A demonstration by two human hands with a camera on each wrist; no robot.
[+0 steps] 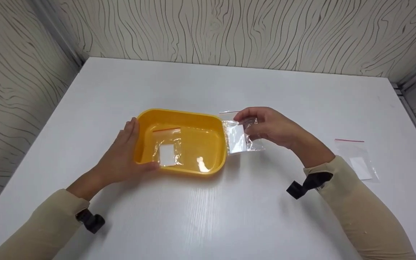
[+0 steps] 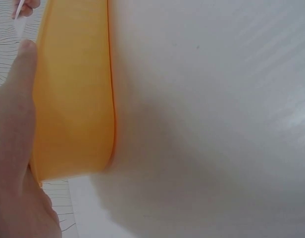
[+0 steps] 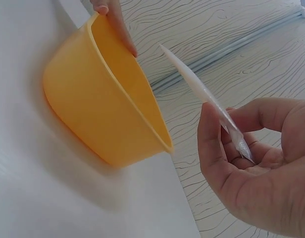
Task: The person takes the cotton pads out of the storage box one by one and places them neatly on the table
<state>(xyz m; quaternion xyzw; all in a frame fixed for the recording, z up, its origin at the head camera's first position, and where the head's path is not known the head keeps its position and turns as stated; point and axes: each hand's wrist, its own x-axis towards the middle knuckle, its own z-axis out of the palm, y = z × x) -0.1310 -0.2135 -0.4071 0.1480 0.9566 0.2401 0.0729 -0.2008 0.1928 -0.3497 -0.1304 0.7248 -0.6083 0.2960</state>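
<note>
A yellow plastic tub (image 1: 182,115) stands on the white table. My left hand (image 1: 119,159) rests against its left end, the fingers fairly straight along the outside and the thumb at the front rim. Inside the tub lies a clear zip bag (image 1: 150,144) with a red strip and a white rectangle (image 1: 167,155) in it. My right hand (image 1: 274,126) pinches another clear bag (image 1: 235,142), also with a white piece inside, between thumb and fingers. In the head view this bag overlaps the tub's right rim; in the right wrist view it is tilted and above the table.
A third zip bag (image 1: 361,162) with a red strip and a white piece lies on the table (image 1: 200,216) at the right, beside the right sleeve (image 1: 359,206). A wall with a wood-grain pattern (image 1: 215,32) rises behind the table.
</note>
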